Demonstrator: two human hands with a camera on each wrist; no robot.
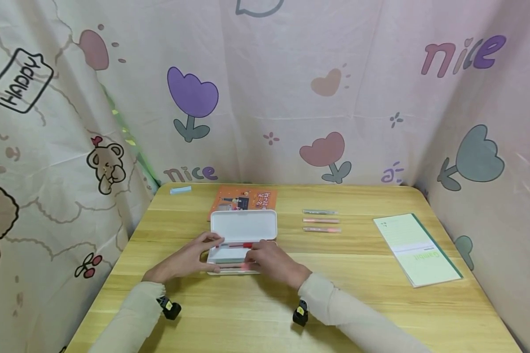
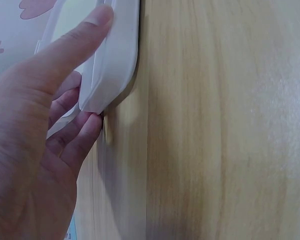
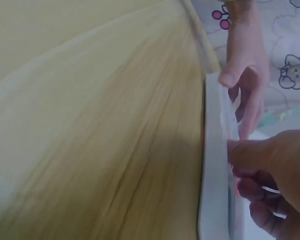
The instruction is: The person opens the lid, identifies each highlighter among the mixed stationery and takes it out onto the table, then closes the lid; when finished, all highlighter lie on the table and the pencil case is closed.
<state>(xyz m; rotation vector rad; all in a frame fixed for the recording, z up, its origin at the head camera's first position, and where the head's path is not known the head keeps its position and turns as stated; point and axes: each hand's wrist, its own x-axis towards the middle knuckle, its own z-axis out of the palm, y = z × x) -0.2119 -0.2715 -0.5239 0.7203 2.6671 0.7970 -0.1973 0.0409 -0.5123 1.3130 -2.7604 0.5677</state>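
Note:
A white pencil case lies on the table with its lid tipped back. Inside are a red-ended pen near the hinge and a pink pen along the front wall. My left hand grips the left end of the case, thumb over the front rim and fingers round the end. My right hand reaches into the right part of the case. Its thumb and bent fingers pinch at the pink pen just behind the front wall, which partly hides their tips.
Behind the lid is an orange book, partly covered. Three slim pens lie to the right: a grey one and two pinkish ones. A pale green notepad lies far right; a small light-blue strip is at the back left.

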